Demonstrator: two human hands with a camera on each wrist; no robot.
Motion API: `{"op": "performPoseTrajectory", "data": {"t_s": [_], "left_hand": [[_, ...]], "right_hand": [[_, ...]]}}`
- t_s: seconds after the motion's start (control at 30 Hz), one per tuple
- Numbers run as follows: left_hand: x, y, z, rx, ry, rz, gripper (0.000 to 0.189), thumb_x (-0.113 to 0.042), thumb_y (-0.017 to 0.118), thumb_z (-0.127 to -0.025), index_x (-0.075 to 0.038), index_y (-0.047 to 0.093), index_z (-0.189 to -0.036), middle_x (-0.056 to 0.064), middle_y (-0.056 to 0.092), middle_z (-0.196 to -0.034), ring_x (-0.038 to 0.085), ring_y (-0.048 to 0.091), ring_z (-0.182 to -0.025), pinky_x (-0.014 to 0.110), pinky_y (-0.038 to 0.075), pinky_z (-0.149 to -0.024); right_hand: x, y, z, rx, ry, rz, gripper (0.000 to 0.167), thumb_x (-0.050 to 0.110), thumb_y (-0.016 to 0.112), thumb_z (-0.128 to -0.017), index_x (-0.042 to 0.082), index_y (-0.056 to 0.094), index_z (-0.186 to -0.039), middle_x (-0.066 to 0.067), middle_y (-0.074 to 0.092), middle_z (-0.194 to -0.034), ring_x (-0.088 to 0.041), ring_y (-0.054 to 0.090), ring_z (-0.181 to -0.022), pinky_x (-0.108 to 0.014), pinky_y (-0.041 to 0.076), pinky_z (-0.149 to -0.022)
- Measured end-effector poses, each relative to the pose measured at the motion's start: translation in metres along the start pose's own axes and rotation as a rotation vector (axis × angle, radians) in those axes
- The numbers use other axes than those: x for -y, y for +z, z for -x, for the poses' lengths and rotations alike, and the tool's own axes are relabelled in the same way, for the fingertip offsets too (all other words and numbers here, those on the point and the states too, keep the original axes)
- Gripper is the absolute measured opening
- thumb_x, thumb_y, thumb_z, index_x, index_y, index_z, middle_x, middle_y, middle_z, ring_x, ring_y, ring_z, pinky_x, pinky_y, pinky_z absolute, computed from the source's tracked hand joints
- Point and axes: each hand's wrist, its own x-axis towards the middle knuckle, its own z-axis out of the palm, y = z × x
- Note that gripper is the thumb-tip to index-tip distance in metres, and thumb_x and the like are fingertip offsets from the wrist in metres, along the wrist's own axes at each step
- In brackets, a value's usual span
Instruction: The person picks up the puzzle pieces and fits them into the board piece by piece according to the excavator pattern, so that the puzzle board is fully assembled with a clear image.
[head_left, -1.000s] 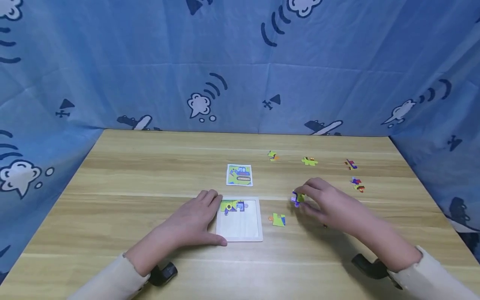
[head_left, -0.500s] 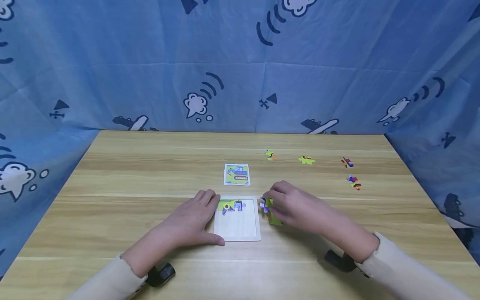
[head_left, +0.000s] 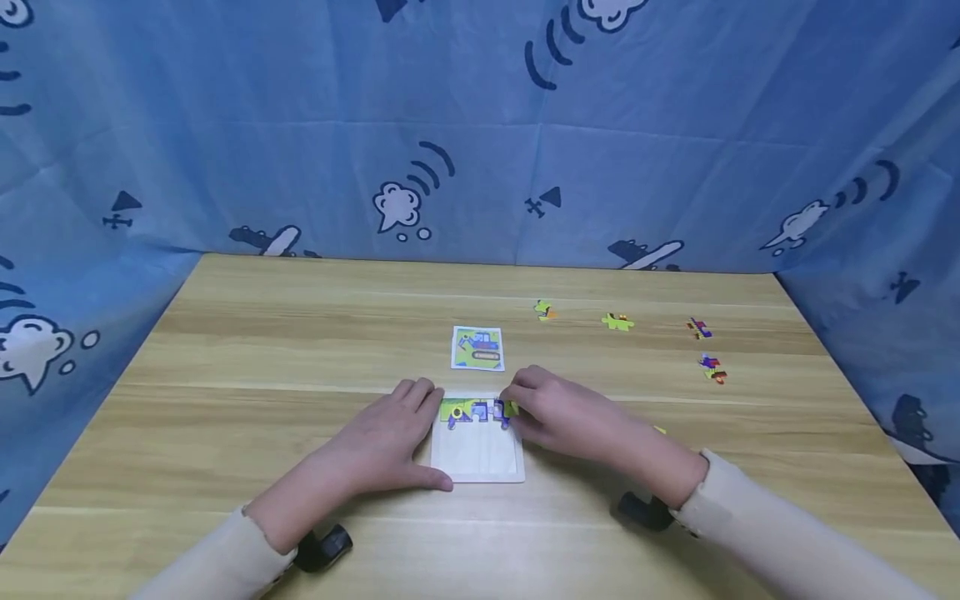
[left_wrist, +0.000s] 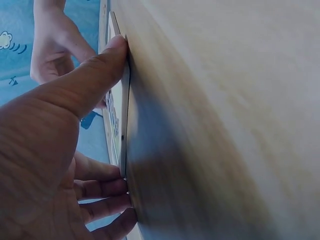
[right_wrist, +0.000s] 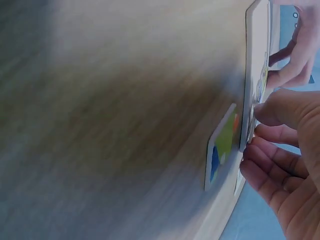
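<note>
A shallow white puzzle tray lies on the table, with joined puzzle pieces along its far edge. My left hand rests against the tray's left side, thumb on the near corner and fingertips by the far one. In the left wrist view, the left thumb lies straight along the tray rim. My right hand pinches a purple-and-green puzzle piece at the tray's far right corner, beside the joined pieces. Its fingers partly hide that piece. A green-and-blue puzzle piece lies beside the tray under the right hand.
Behind the tray lies a square picture card showing an excavator. Loose pieces lie farther back and right: a green-orange piece, a green piece, a red-purple piece and a multicoloured piece. A blue printed cloth hangs behind the table.
My right hand has moved left with the purple-and-green puzzle piece, from the table to the tray's far right corner. My left hand stays against the tray.
</note>
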Motion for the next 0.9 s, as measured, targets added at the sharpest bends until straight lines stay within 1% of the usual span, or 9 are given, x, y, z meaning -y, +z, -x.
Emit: {"op": "performPoseTrajectory", "data": {"t_s": [0.27,0.43,0.63,0.73,0.9], "left_hand": [[-0.0004,-0.0017,-0.001,0.008,-0.001,-0.006,0.114,-0.07,0.08,-0.078,0.005,0.042,-0.154,0.017,0.05,-0.148,0.032,0.05,-0.133,0.046,0.051,-0.109],[-0.0001,-0.0021,-0.0014,0.012,-0.001,-0.008,0.115,-0.071,0.08,-0.078,0.006,0.041,-0.154,0.018,0.049,-0.149,0.032,0.05,-0.133,0.046,0.051,-0.109],[-0.0001,-0.0034,-0.0021,0.005,0.0,-0.015,0.114,-0.071,0.08,-0.078,0.005,0.042,-0.154,0.018,0.05,-0.148,0.032,0.051,-0.132,0.046,0.052,-0.108],[-0.0005,-0.0039,-0.0019,0.006,-0.003,-0.009,0.114,-0.07,0.08,-0.078,0.005,0.042,-0.154,0.018,0.05,-0.148,0.032,0.051,-0.132,0.047,0.052,-0.108],[-0.0014,-0.0026,-0.0011,0.013,-0.005,0.001,0.113,-0.071,0.08,-0.078,0.005,0.043,-0.154,0.018,0.05,-0.149,0.032,0.05,-0.132,0.047,0.052,-0.109]], "right_hand": [[0.0031,0.0022,-0.0034,0.002,-0.019,0.031,0.036,0.016,0.08,-0.092,0.008,0.074,-0.126,-0.006,0.07,-0.117,-0.015,0.066,-0.105,-0.028,0.062,-0.091],[0.004,0.0034,-0.0045,-0.005,-0.051,0.039,0.034,0.014,0.08,-0.092,0.007,0.075,-0.125,-0.007,0.07,-0.116,-0.016,0.066,-0.105,-0.029,0.062,-0.091],[0.0032,0.004,-0.0076,-0.018,-0.078,0.062,0.032,0.013,0.081,-0.091,0.008,0.077,-0.123,-0.006,0.072,-0.115,-0.015,0.066,-0.102,-0.029,0.061,-0.091],[0.0032,0.0044,-0.0082,-0.017,-0.072,0.034,0.031,0.011,0.081,-0.091,0.009,0.078,-0.121,-0.004,0.072,-0.114,-0.014,0.065,-0.1,-0.028,0.061,-0.09],[0.0041,0.0062,-0.0072,0.009,-0.04,-0.019,0.028,0.01,0.081,-0.091,0.009,0.079,-0.119,-0.005,0.071,-0.113,-0.015,0.062,-0.099,-0.028,0.061,-0.089]]}}
